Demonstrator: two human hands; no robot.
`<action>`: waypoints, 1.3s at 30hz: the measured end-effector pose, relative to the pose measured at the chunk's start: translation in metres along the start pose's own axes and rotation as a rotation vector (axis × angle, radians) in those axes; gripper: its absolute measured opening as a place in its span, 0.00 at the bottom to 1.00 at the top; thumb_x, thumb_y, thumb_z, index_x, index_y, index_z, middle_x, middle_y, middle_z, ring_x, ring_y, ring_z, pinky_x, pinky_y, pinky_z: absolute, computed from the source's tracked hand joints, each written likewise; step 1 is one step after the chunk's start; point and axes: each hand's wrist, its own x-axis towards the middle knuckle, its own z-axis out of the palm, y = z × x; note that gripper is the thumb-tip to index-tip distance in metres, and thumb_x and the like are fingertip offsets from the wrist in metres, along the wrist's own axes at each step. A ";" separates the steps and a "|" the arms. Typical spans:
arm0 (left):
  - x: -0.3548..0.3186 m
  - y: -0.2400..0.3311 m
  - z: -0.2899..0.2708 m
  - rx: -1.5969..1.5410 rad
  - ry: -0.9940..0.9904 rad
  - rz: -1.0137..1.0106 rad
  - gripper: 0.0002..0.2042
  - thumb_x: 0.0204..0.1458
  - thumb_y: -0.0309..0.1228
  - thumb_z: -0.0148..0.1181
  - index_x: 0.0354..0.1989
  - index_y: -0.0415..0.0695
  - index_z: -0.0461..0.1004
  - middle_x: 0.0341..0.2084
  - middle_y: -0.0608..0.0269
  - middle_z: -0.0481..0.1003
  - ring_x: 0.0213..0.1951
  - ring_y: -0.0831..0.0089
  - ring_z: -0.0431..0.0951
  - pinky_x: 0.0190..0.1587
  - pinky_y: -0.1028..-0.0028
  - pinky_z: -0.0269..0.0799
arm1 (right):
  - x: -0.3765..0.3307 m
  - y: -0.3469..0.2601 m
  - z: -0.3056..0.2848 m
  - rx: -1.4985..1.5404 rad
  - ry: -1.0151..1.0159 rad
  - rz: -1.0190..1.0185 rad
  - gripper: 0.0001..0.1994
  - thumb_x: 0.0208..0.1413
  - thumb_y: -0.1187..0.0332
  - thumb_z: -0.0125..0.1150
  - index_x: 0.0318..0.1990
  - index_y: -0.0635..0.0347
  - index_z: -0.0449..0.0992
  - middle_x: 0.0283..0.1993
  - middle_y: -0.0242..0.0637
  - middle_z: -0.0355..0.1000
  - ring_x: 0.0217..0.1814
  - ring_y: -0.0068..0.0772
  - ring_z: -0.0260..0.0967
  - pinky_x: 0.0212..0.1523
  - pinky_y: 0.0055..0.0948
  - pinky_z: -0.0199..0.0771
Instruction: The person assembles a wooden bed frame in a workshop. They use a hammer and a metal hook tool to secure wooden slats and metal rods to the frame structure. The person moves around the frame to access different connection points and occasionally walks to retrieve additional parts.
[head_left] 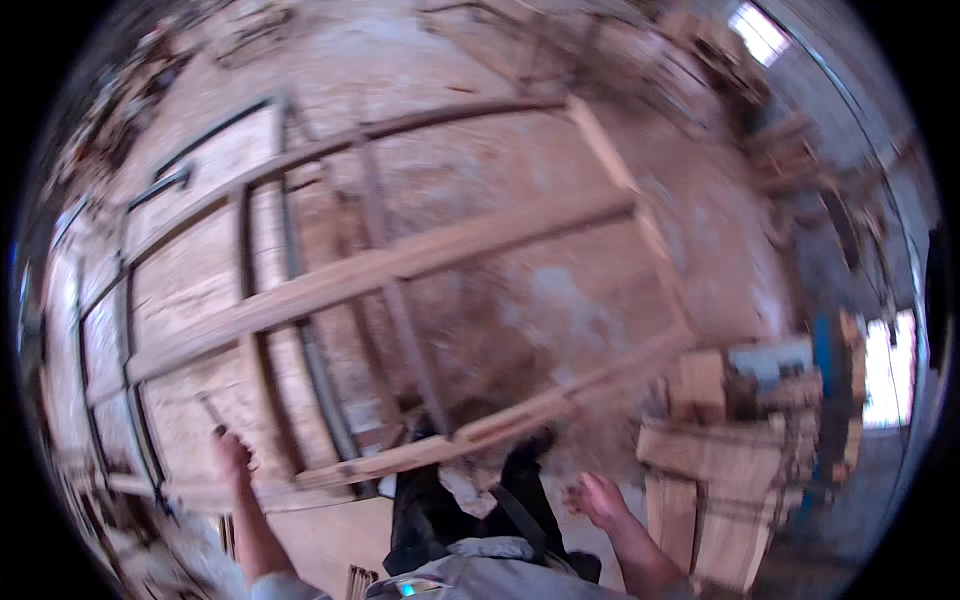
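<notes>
A large wooden frame [445, 245] of long rails and crosspieces spans the view before me, raised above the floor. My left hand [233, 455] is closed around a slim tool with a dark grip [219, 431]; a thin shaft sticks up from it, too blurred to name its kind. That hand is over the frame's near left part. To the right of my legs, my right hand [597, 500] hovers just off the near rail [520, 415], apart from it. Its fingers look bent, but motion smears them, and nothing shows in them.
Cut wooden boards and blocks [715, 450] are stacked close by on the right. A dark metal frame [150, 190] lies at the left, under and beyond the wooden one. More timber [715, 55] is piled at the far right, with scraps [120, 120] along the far left.
</notes>
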 end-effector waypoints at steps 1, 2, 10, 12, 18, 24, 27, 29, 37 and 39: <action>-0.013 0.005 0.006 0.023 -0.033 -0.081 0.24 0.50 0.28 0.41 0.59 0.44 0.60 0.14 0.67 0.62 0.13 0.78 0.62 0.12 0.75 0.57 | 0.002 -0.004 -0.012 -0.022 0.008 0.006 0.15 0.66 0.56 0.44 0.39 0.59 0.69 0.37 0.43 0.75 0.32 0.37 0.75 0.27 0.35 0.73; -0.036 0.010 0.004 -0.022 -0.012 -0.046 0.24 0.49 0.28 0.43 0.59 0.44 0.61 0.14 0.68 0.62 0.12 0.80 0.61 0.11 0.76 0.55 | 0.000 -0.016 -0.009 -0.062 -0.012 0.012 0.14 0.65 0.57 0.45 0.40 0.59 0.68 0.36 0.41 0.75 0.30 0.33 0.74 0.27 0.31 0.73; -0.207 0.053 0.135 0.023 -0.300 0.290 0.16 0.55 0.30 0.50 0.52 0.40 0.69 0.17 0.71 0.66 0.15 0.82 0.63 0.15 0.80 0.57 | -0.005 -0.079 -0.105 0.010 -0.109 -0.135 0.13 0.64 0.58 0.47 0.41 0.59 0.68 0.36 0.38 0.76 0.28 0.25 0.74 0.24 0.25 0.73; -0.257 0.075 0.187 0.104 -0.350 0.254 0.18 0.52 0.28 0.51 0.52 0.39 0.70 0.19 0.69 0.67 0.16 0.81 0.65 0.17 0.79 0.60 | -0.014 -0.100 -0.120 0.060 -0.109 -0.150 0.12 0.64 0.59 0.47 0.42 0.59 0.68 0.35 0.39 0.76 0.28 0.26 0.74 0.24 0.25 0.73; -0.295 0.079 0.266 0.357 -0.490 0.370 0.16 0.49 0.25 0.52 0.48 0.36 0.73 0.23 0.61 0.75 0.20 0.78 0.71 0.23 0.76 0.68 | -0.006 -0.176 -0.169 0.144 -0.092 -0.264 0.10 0.63 0.63 0.49 0.42 0.60 0.68 0.34 0.43 0.76 0.28 0.30 0.75 0.22 0.27 0.74; -0.367 0.139 0.327 0.189 -0.368 0.201 0.12 0.52 0.27 0.52 0.41 0.36 0.74 0.20 0.64 0.72 0.19 0.78 0.69 0.21 0.76 0.66 | 0.010 -0.320 -0.216 -0.119 0.037 -0.481 0.10 0.64 0.62 0.47 0.41 0.61 0.67 0.33 0.44 0.75 0.26 0.32 0.74 0.21 0.25 0.73; -0.359 0.128 0.380 -0.108 -0.329 0.132 0.12 0.52 0.27 0.51 0.41 0.35 0.73 0.20 0.65 0.71 0.18 0.79 0.68 0.20 0.77 0.64 | 0.024 -0.381 -0.243 -0.223 0.086 -0.531 0.10 0.64 0.63 0.46 0.41 0.61 0.67 0.32 0.44 0.75 0.26 0.32 0.75 0.22 0.26 0.74; -0.390 0.152 0.424 -0.203 -0.351 0.052 0.10 0.54 0.27 0.52 0.42 0.36 0.74 0.19 0.66 0.71 0.17 0.79 0.67 0.20 0.77 0.64 | 0.031 -0.402 -0.265 -0.258 0.100 -0.485 0.10 0.64 0.63 0.46 0.40 0.61 0.67 0.32 0.45 0.75 0.26 0.33 0.75 0.22 0.27 0.74; -0.501 0.227 0.558 -0.059 -0.645 0.082 0.14 0.54 0.28 0.53 0.47 0.36 0.74 0.26 0.61 0.78 0.24 0.77 0.75 0.29 0.75 0.73 | 0.099 -0.482 -0.208 -0.507 -0.194 -0.216 0.11 0.65 0.66 0.42 0.43 0.64 0.68 0.36 0.49 0.75 0.30 0.36 0.76 0.25 0.28 0.77; -0.539 0.270 0.582 -0.045 -0.688 0.021 0.15 0.54 0.29 0.55 0.50 0.39 0.74 0.27 0.60 0.78 0.25 0.77 0.76 0.30 0.74 0.74 | 0.117 -0.499 -0.185 -0.616 -0.410 -0.232 0.12 0.66 0.66 0.42 0.46 0.66 0.68 0.37 0.46 0.75 0.33 0.34 0.76 0.27 0.26 0.77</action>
